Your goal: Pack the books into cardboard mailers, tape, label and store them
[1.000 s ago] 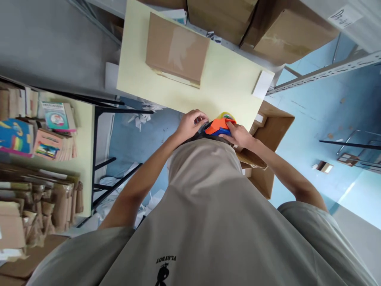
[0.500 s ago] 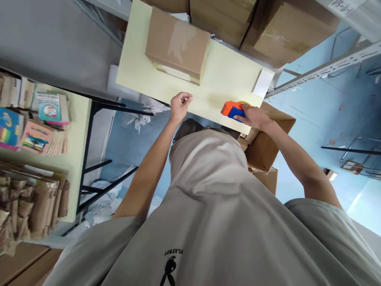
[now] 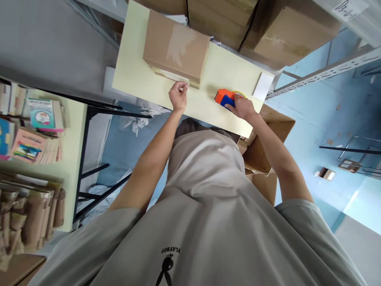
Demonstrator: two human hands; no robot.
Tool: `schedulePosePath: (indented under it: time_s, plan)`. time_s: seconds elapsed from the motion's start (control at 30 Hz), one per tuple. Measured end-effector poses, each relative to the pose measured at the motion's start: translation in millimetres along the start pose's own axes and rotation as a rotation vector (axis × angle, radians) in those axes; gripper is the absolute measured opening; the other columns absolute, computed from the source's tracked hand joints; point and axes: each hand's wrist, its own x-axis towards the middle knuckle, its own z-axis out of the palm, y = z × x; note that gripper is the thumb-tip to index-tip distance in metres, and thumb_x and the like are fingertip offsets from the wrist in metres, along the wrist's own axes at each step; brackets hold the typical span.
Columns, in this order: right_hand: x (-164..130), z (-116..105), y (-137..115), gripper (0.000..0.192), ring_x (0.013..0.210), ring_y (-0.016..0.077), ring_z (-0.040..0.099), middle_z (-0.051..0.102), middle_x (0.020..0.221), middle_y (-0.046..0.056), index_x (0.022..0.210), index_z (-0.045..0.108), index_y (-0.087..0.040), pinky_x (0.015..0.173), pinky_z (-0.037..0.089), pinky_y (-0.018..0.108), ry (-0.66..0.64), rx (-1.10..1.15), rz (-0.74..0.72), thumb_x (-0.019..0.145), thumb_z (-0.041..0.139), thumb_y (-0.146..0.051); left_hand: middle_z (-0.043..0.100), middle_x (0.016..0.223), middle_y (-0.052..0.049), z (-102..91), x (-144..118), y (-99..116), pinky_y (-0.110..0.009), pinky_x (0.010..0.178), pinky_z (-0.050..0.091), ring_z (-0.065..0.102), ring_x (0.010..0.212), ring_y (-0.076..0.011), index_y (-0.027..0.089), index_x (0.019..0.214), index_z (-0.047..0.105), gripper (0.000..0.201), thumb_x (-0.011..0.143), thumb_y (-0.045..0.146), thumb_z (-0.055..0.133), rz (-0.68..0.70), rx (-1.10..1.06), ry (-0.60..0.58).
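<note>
A closed cardboard box (image 3: 177, 47) with a patch of shiny tape lies on the pale yellow table (image 3: 232, 73). My left hand (image 3: 178, 96) is at the box's near edge, thumb and fingers pinched together. Whatever may be between those fingertips is too small to make out, and I cannot tell if they touch the box. To the right of the box, my right hand (image 3: 244, 106) is wrapped around an orange and blue tape dispenser (image 3: 225, 98), held low by the table's near side. Part of its yellow roll shows behind my fingers.
Large cartons (image 3: 220, 22) line the table's far side. A white flat piece (image 3: 262, 85) lies at the right end. An open carton (image 3: 269, 135) stands below on the right. At left, another table holds books (image 3: 44, 115) and brown packages (image 3: 35, 210).
My left hand has moved up to the box's near edge, still pinched. My right hand has carried the tape dispenser left and slightly away from me, closer to the box.
</note>
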Motion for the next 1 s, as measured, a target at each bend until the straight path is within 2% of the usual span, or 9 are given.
schedulePosePath:
  time_s: [0.13, 0.3, 0.47, 0.6, 0.73, 0.87, 1.0]
  plan:
    - [13, -2, -6, 0.085, 0.132, 0.0505, 0.076, 0.074, 0.150, 0.039, 0.163, 0.053, 0.001, 0.108, 0.062, 0.058, -0.009, -0.021, 0.026, 0.122, 0.037, -0.072, 0.088, 0.112, -0.008, 5.0, 9, -4, -0.042, 0.119, 0.065, 0.086, 0.117, -0.0253, 0.021, 0.105, 0.082, 0.021, 0.109, 0.041, 0.090, -0.036, 0.012, 0.027]
    - [21, -4, -11, 0.082, 0.133, 0.0524, 0.076, 0.076, 0.145, 0.039, 0.161, 0.053, 0.001, 0.108, 0.062, 0.060, -0.024, -0.013, 0.073, 0.122, 0.037, -0.069, 0.088, 0.114, -0.008, 7.2, 8, -3, -0.044, 0.126, 0.060, 0.084, 0.123, -0.0262, 0.023, 0.110, 0.082, 0.012, 0.109, 0.032, 0.089, -0.093, 0.021, 0.030]
    - [16, -4, -22, 0.086, 0.130, 0.0534, 0.077, 0.075, 0.141, 0.041, 0.166, 0.047, 0.004, 0.106, 0.063, 0.061, -0.039, 0.011, 0.108, 0.123, 0.033, -0.069, 0.084, 0.106, -0.004, 6.0, 3, 4, -0.049, 0.132, 0.054, 0.083, 0.135, -0.0310, 0.025, 0.136, 0.076, 0.040, 0.101, 0.026, 0.097, -0.212, -0.003, 0.091]
    - [8, -4, -36, 0.086, 0.125, 0.0534, 0.079, 0.078, 0.131, 0.040, 0.169, 0.041, 0.006, 0.102, 0.063, 0.062, -0.072, 0.017, 0.122, 0.124, 0.025, -0.065, 0.083, 0.112, -0.007, 5.4, 5, 17, -0.043, 0.127, 0.060, 0.083, 0.132, -0.0284, 0.022, 0.123, 0.077, 0.029, 0.102, 0.025, 0.096, -0.293, -0.081, 0.104]
    - [4, -4, -47, 0.080, 0.121, 0.0498, 0.080, 0.078, 0.129, 0.037, 0.169, 0.041, 0.005, 0.099, 0.064, 0.056, -0.117, -0.017, 0.149, 0.126, 0.021, -0.060, 0.084, 0.118, -0.008, 3.7, 5, 29, -0.039, 0.124, 0.064, 0.080, 0.141, -0.0275, 0.023, 0.115, 0.077, 0.031, 0.099, 0.032, 0.102, -0.358, -0.179, 0.120]
    - [5, -4, -55, 0.079, 0.118, 0.0460, 0.081, 0.080, 0.126, 0.033, 0.170, 0.042, 0.002, 0.097, 0.064, 0.052, -0.130, -0.017, 0.185, 0.127, 0.021, -0.062, 0.082, 0.133, -0.010, 7.0, 3, 33, -0.040, 0.124, 0.067, 0.079, 0.145, -0.0280, 0.024, 0.119, 0.076, 0.035, 0.099, 0.034, 0.102, -0.472, -0.277, 0.151]
    - [5, -5, -62, 0.076, 0.118, 0.0455, 0.081, 0.080, 0.126, 0.031, 0.167, 0.046, 0.000, 0.096, 0.063, 0.050, -0.138, 0.018, 0.211, 0.127, 0.026, -0.062, 0.073, 0.155, -0.017, 11.7, 7, 41, -0.045, 0.120, 0.071, 0.083, 0.136, -0.0268, 0.019, 0.127, 0.071, 0.026, 0.107, 0.018, 0.088, -0.635, -0.363, 0.255]
